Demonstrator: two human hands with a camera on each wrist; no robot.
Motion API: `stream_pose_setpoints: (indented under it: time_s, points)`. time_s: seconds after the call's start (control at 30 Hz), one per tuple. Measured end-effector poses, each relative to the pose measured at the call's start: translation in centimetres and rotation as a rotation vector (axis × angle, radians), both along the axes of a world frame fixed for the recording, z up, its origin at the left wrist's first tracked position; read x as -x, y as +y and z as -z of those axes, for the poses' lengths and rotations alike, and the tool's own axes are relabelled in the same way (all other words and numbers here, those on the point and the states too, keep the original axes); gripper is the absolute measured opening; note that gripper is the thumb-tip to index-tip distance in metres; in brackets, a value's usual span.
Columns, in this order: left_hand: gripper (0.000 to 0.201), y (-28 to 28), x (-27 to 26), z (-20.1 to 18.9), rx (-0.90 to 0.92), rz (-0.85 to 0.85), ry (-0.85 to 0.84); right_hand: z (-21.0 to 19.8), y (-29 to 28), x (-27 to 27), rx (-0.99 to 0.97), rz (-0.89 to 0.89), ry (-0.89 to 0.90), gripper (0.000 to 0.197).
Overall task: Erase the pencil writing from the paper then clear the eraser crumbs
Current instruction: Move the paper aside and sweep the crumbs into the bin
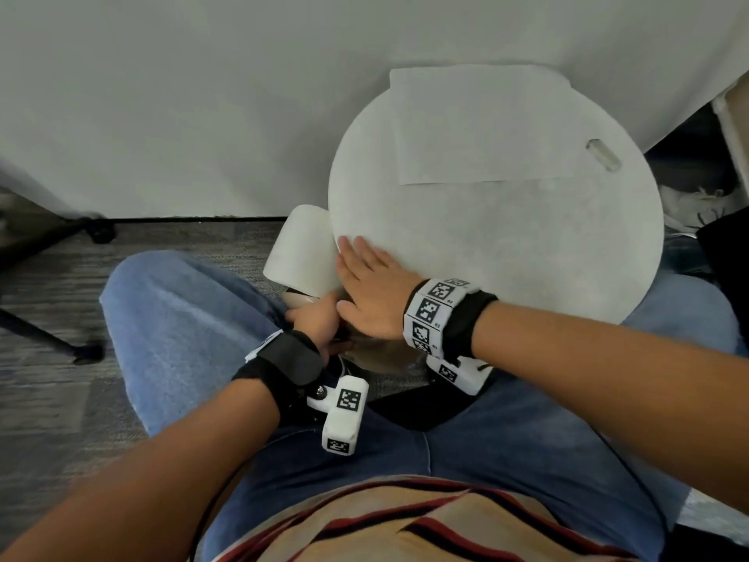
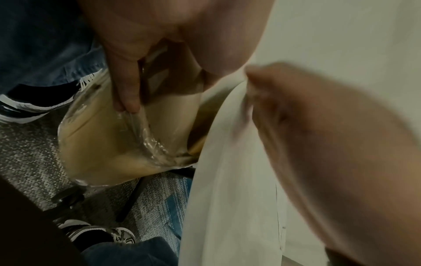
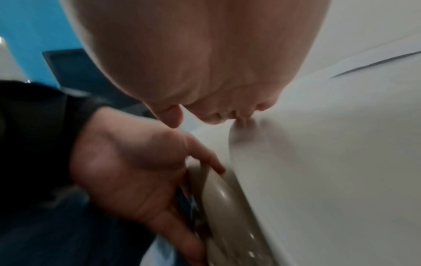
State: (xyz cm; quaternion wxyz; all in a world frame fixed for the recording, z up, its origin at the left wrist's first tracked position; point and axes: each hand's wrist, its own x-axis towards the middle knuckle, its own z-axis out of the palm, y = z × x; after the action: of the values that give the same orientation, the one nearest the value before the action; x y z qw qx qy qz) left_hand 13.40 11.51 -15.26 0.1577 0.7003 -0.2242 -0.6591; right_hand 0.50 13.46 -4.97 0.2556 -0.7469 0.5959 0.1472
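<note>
Two hands meet at the near-left rim of a round white table (image 1: 527, 245) as a seated person in blue jeans works above a carpeted floor. Under that rim the left hand (image 1: 314, 320) holds a tan bin lined with a clear plastic bag (image 2: 118, 144), its thumb (image 2: 124, 86) curled over the edge and pinching the film against the wall, palm turned up beneath the tabletop. What lies inside the bin cannot be made out; the liner is wrinkled and glossy, and no crumbs can be told apart in the blurred wrist views. On the tabletop the right hand (image 1: 371, 285) lies flat, fingers (image 1: 356, 251) straight and together, holding nothing, its fingertips reaching the table edge just above the bin's mouth. Farther back, at the far side of the table, a sheet of white paper (image 1: 482, 127) lies flat with its far edge at the table's back; its surface reads blank from the head camera, with no writing visible. Just beside the paper's right edge, a small white eraser (image 1: 604, 155) rests on the table, well apart from both hands. A roll of white paper towel (image 1: 298, 249) stands below the table's left rim, beside the person's left knee.
</note>
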Motion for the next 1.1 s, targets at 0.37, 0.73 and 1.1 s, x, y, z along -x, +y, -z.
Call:
stream_pose_setpoints:
  time_s: [0.37,0.73,1.1]
  points:
    - [0.088,-3.7,-1.3,0.6,0.097,-0.006,-0.113,0.4,-2.1,1.9,0.049,-0.131,-0.040,0.070]
    - [0.091,-12.4,-2.1,3.8,0.210,-0.129,-0.278,-0.9,-2.2,8.2,0.224,0.127,-0.046,0.069]
    - [0.057,-19.8,-2.4,10.9,0.447,-0.117,-0.151,0.4,-0.5,10.6,-0.007,0.130,0.107,0.089]
